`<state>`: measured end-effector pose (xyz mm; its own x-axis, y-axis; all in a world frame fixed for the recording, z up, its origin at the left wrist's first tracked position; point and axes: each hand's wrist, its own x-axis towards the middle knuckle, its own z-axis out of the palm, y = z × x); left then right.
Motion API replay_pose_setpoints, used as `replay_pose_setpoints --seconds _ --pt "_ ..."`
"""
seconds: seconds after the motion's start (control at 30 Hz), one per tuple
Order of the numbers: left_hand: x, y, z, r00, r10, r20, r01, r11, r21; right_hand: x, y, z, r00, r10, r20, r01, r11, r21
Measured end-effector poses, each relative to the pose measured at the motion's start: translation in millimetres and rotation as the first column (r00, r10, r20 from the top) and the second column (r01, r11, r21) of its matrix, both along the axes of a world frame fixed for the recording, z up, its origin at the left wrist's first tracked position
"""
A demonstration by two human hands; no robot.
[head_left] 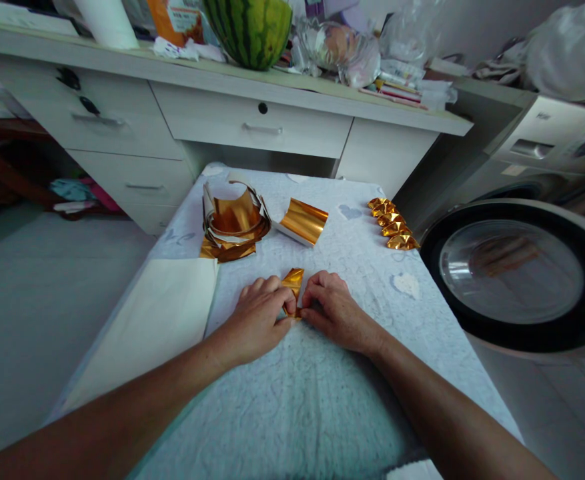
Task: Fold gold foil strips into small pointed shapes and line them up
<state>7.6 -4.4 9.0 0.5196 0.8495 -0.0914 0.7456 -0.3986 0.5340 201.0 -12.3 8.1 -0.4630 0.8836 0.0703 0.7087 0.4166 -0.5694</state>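
Gold paper (293, 281) lies near the middle of the table (317, 407), partly hidden between the left hand (261, 310) and the right hand (333, 309). The left thumb and forefinger are closed on its near end; the right thumb and forefinger are pinched together on its near right corner. How hard either presses cannot be told.

The likeliest trouble is at that near end: the paper looks thin and stiff, so if the two hands pull unevenly, it could tear or take a crease on the slant. The cloth beneath looks quilted and soft, giving poor backing for a sharp fold, and if a fingertip lifts too soon, the paper may spring open.

Just beyond it, a curled gold sheet (305, 221) stands loose on the table; a far reach by either hand might knock or flatten it. The pile of curled sheets (237, 223) on the far left looks unsteady, and pulling one out could drag others along. On the far right, the row of folded gold pieces (393, 225) lies close to the table's edge, near the open washing machine door (515, 275); a wide sweep of the right arm could push one off.
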Motion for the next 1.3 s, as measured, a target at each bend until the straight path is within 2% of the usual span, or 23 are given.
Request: replay_pose_setpoints --seconds 0.37,0.7,1.1,1.3 --pt "-5.8 4.1 3.2 0.998 -0.053 0.036 0.056 0.997 -0.062 -3.3 0.5 -4.0 0.999 -0.04 -0.005 0.04 0.999 0.013" --pt "1.2 0.4 -0.5 0.999 0.025 0.026 -0.026 1.0 0.015 -4.7 0.2 -1.6 0.999 -0.038 0.012 0.038 0.999 0.004" --pt "1.8 0.7 -5.0 0.999 0.029 0.017 -0.03 0.999 0.044 -7.8 -3.1 -4.4 0.996 -0.075 0.055 0.072 0.996 0.049" --pt "1.7 0.0 -2.7 0.999 0.034 0.016 -0.034 0.999 0.031 -6.8 -4.0 -3.2 0.989 -0.108 0.102 0.104 0.994 0.045"
